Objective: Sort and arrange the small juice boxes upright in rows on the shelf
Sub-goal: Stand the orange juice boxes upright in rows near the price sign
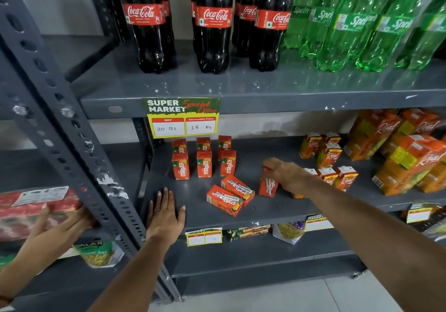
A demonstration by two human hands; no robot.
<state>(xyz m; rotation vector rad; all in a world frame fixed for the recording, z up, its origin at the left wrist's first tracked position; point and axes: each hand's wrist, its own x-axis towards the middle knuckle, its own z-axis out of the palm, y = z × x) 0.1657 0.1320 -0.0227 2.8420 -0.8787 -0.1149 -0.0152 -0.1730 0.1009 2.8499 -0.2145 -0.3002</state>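
Several small orange Maaza juice boxes stand upright in two rows at the back left of the grey middle shelf. Two more Maaza boxes lie flat on the shelf in front of them, straws facing up. My right hand grips the top of another Maaza box, which stands upright to the right of the lying pair. My left hand rests flat, fingers spread, on the shelf's front left edge, holding nothing.
Small Real juice boxes and large Real cartons fill the shelf's right side. Cola and green soda bottles stand on the shelf above. A price sign hangs overhead. Another person's hands hold a red packet at left, beyond the upright post.
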